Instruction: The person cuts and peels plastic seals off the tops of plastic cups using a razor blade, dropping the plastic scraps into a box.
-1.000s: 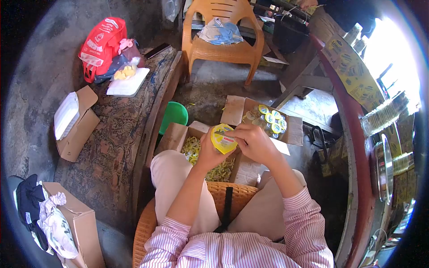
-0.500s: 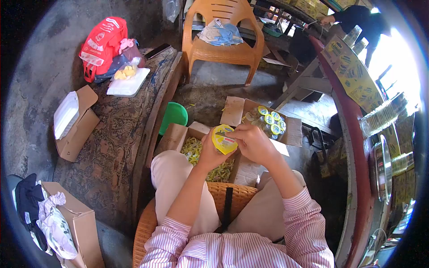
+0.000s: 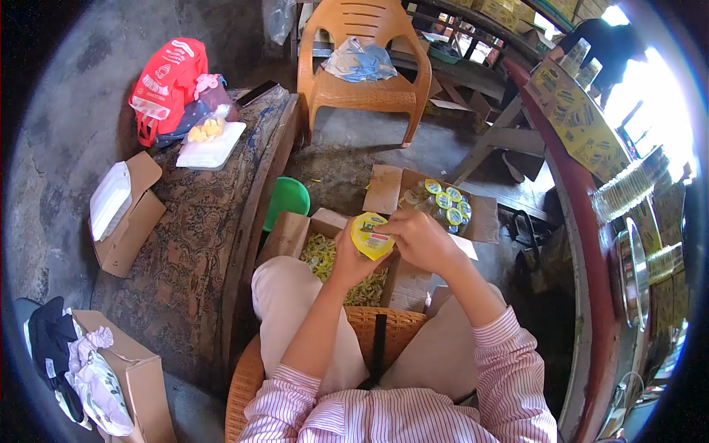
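Note:
In my left hand is a plastic cup with a yellow printed lid, tilted so its top faces me. The fingers of my right hand are pinched at the lid's upper right edge. A thin, dark, blade-like tool sticks out from them across the lid; its exact kind is hard to make out. Below my hands stands a cardboard box holding many yellow and clear scraps. Just beyond, another open box contains several lidded cups.
A green basin sits behind the scrap box. An orange plastic chair with a cloth faces me. At left, a patterned bench bears a red bag and foam boxes. A red-edged table with stacked cups runs along the right; a person stands beyond.
The view has shifted slightly, so the surroundings sit a little lower. My left hand still holds the cup, and the tool in my right hand has shifted slightly over the lid.

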Tool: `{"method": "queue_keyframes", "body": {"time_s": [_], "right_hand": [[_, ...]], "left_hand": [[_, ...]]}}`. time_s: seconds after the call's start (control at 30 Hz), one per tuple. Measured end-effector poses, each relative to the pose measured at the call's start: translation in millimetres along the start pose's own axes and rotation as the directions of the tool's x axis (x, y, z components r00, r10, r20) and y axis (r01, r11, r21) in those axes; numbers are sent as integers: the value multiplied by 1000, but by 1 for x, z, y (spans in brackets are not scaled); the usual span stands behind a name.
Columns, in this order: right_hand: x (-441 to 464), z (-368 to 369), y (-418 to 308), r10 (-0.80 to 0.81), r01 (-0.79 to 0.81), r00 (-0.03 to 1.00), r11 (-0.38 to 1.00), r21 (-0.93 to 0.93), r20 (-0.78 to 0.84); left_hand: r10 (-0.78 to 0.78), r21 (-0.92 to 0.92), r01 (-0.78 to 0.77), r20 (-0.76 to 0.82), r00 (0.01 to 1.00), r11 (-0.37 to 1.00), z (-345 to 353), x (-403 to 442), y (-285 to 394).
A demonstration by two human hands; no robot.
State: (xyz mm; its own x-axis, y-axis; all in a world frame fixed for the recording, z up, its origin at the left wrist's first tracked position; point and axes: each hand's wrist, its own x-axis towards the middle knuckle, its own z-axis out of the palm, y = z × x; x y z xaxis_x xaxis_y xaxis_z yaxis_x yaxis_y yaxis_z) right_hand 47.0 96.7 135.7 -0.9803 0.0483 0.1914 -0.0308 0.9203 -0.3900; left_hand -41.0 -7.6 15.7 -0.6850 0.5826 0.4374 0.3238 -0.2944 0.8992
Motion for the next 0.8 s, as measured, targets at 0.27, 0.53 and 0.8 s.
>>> {"method": "queue_keyframes", "body": {"time_s": [0.27, 0.53, 0.8], "right_hand": [[-1, -8, 2, -3, 4, 999, 1000, -19, 37], [-20, -22, 22, -39, 37, 998, 998, -47, -56], [-22, -42, 25, 54, -54, 997, 999, 3, -60]], "left_hand": [[-44, -48, 42, -39, 998, 998, -2, 0, -6], [-100, 79, 104, -54, 994, 991, -3, -3, -16], [-156, 22, 155, 53, 986, 988, -7, -11, -31]]}}
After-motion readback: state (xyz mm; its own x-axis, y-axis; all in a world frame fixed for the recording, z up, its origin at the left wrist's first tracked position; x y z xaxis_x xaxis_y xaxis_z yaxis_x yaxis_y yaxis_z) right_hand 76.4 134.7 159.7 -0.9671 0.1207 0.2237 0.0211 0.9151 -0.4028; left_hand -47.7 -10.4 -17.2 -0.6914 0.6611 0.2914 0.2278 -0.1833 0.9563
